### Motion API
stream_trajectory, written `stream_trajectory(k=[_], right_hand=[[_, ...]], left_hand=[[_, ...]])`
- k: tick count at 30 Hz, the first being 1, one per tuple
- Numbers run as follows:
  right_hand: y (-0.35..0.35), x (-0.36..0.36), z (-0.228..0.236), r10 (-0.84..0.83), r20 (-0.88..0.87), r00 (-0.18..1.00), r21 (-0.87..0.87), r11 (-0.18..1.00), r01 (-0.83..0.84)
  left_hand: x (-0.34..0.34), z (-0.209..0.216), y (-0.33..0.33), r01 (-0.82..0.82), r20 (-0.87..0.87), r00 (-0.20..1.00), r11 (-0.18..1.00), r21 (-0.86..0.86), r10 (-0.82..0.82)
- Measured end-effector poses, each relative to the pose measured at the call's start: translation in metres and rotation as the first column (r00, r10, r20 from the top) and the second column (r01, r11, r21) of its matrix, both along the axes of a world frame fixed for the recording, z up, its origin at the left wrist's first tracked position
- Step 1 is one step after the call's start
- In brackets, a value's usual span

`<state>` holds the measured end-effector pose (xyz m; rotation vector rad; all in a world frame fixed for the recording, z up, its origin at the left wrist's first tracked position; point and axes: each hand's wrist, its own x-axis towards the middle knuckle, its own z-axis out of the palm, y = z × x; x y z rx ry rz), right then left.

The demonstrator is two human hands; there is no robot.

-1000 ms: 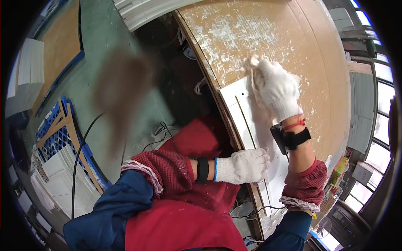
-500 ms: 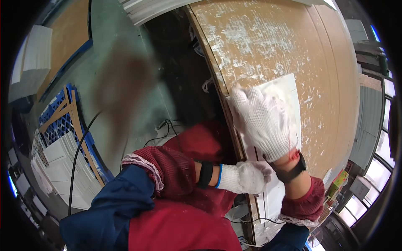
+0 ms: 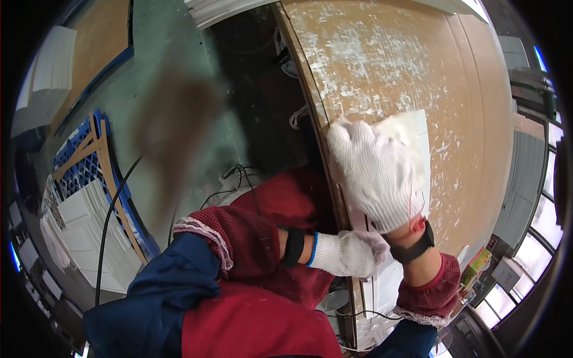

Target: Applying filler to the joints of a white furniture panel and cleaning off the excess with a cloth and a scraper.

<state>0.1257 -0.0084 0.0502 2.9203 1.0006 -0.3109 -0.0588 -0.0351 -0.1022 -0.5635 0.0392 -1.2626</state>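
Observation:
A long white panel (image 3: pixel 389 285) lies along the left edge of the worn brown workbench (image 3: pixel 382 53). My right hand (image 3: pixel 379 173), in a white knit glove, is on its far part, fingers curled down. Whatever those fingers hold, if anything, is hidden beneath the glove. A pale cream patch shows on the panel just past the knuckles. Nearer to me, my left hand (image 3: pixel 352 253), also gloved, is closed at the panel's near-left edge by the bench rim. Its fingertips are partly hidden.
White panels (image 3: pixel 98 232) lean by a blue lattice pallet (image 3: pixel 77 149) on the left floor. A black cable (image 3: pixel 107 221) hangs there, beside a blurred brown shape (image 3: pixel 176 119) close to the camera. More stacked boards (image 3: pixel 519 173) stand beyond the bench's right side.
The view has shifted slightly. My right hand stays on the panel with little visible movement; my left hand keeps its place at the edge.

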Motion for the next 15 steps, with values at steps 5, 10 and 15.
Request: stream_trajectory(k=[5,10,15], right_hand=[[0.003,-0.012,0.013,-0.077,-0.117,0.99,-0.093,0.994,0.066],[0.008,0.003,-0.003,-0.077,-0.085,0.993,-0.093,0.993,0.069],[0.004,-0.014,0.01,-0.106,-0.014,0.994,-0.067,0.992,0.104]], left_hand=[[-0.005,-0.001,-0.017,0.039,-0.294,0.951,0.981,-0.192,-0.095],[0.024,0.027,0.03,-0.586,0.973,-0.073,0.78,-0.22,0.219],[0.019,0.039,0.036,-0.677,0.547,-0.736,0.436,-0.594,-0.398]])
